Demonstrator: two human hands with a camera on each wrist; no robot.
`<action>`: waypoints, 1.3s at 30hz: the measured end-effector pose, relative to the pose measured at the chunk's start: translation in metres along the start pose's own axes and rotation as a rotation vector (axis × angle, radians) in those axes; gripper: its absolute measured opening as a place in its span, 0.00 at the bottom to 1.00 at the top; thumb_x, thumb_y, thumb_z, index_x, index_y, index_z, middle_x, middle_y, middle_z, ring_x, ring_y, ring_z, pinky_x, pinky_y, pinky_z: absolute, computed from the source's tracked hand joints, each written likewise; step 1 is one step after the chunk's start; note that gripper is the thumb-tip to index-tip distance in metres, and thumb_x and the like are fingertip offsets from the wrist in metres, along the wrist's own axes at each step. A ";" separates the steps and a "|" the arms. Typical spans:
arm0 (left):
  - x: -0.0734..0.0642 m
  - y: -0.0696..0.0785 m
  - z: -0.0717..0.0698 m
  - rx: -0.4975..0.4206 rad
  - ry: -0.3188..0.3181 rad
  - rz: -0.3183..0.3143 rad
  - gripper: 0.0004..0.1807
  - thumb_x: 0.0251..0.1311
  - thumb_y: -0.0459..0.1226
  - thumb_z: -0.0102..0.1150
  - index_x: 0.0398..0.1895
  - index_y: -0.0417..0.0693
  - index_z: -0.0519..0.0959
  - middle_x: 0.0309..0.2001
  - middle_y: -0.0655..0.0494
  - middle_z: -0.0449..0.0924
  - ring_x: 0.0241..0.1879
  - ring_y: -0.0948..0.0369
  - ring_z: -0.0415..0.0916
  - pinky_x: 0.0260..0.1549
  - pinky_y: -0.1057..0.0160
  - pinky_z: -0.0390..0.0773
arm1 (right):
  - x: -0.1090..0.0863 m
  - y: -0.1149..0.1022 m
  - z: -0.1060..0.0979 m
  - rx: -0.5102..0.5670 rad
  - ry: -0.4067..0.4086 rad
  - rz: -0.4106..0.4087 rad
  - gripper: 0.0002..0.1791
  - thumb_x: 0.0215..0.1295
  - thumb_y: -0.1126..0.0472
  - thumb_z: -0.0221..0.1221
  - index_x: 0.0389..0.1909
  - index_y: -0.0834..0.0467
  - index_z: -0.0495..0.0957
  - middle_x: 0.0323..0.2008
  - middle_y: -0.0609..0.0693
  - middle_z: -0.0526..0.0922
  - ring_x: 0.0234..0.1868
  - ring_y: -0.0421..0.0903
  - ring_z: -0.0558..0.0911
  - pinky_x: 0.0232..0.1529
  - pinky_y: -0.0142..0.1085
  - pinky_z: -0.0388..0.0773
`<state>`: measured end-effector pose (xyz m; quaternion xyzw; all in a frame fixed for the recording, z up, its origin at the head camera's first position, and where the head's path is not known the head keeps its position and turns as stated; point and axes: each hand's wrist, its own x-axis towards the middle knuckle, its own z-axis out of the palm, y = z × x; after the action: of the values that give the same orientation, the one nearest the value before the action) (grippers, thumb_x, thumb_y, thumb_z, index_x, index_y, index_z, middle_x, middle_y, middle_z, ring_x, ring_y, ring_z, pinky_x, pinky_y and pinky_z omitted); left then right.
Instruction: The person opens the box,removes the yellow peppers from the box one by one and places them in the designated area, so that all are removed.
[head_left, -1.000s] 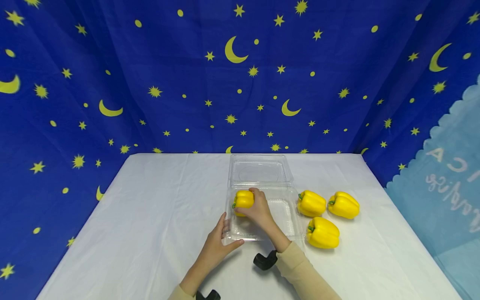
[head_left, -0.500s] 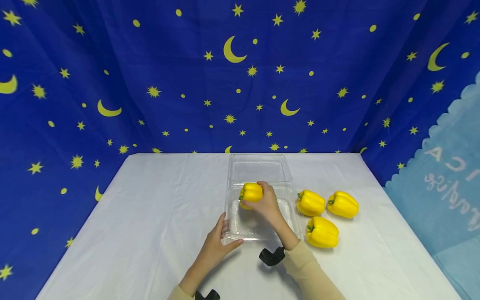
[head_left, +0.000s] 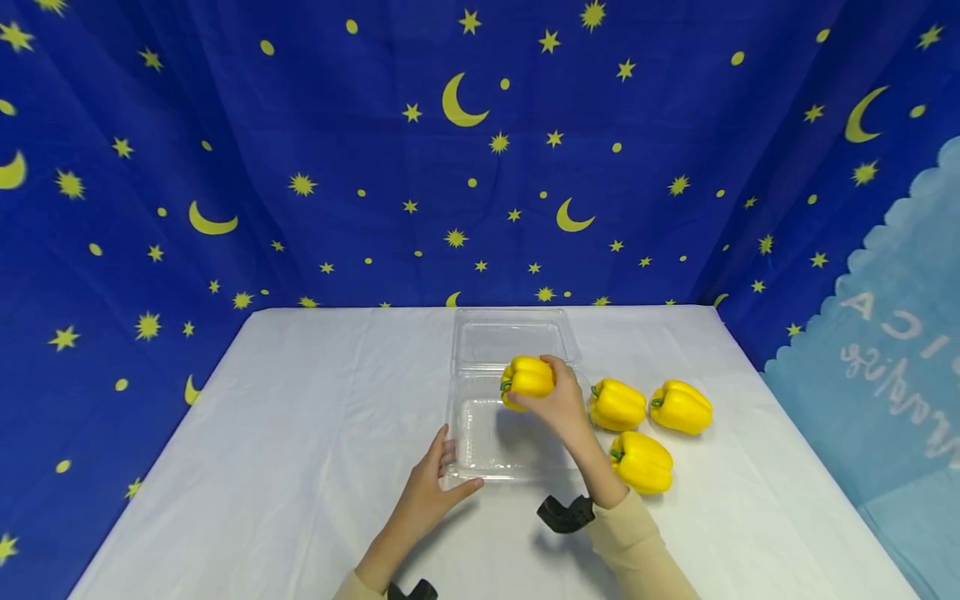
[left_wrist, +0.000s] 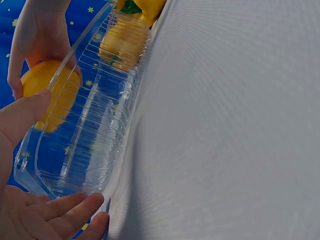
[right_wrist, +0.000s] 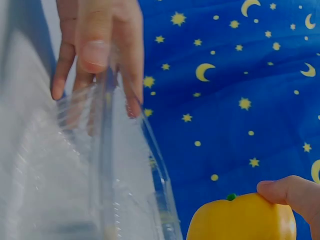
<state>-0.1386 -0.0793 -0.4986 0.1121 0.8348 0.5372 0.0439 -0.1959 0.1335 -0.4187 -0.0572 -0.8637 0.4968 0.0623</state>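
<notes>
In the head view, my right hand [head_left: 564, 406] grips a yellow bell pepper [head_left: 528, 377] above a clear plastic clamshell container [head_left: 480, 446]. The container lies unfolded, its lid [head_left: 510, 340] toward the back. My left hand [head_left: 429, 486] rests at the container's front left corner, thumb along the front rim and straight fingers against the left side. The left wrist view shows the left thumb [left_wrist: 37, 105] on the rim. In the right wrist view, the right thumb [right_wrist: 282, 189] presses the held bell pepper [right_wrist: 240, 220]; the other right fingers are hidden there.
To the container's right lie three more yellow bell peppers: one near [head_left: 618, 406], one farther right [head_left: 681, 407] and one in front [head_left: 642, 462]. A white cloth [head_left: 322, 417] covers the table. Behind hangs a blue curtain [head_left: 337, 125] with moons and stars.
The right hand has lifted the bell pepper from the container's left part and moved it rightward and up. The left hand stays at the corner.
</notes>
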 end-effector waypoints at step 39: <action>-0.002 0.001 0.000 0.013 -0.019 0.002 0.54 0.51 0.48 0.69 0.73 0.33 0.48 0.62 0.35 0.70 0.62 0.43 0.69 0.59 0.45 0.72 | -0.017 0.034 -0.097 -0.007 0.097 0.179 0.50 0.53 0.53 0.68 0.72 0.60 0.52 0.71 0.64 0.56 0.67 0.59 0.62 0.70 0.56 0.61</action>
<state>-0.1366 -0.0797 -0.4977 0.1181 0.8377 0.5308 0.0505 -0.1616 0.2301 -0.4003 -0.1585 -0.8528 0.4941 0.0591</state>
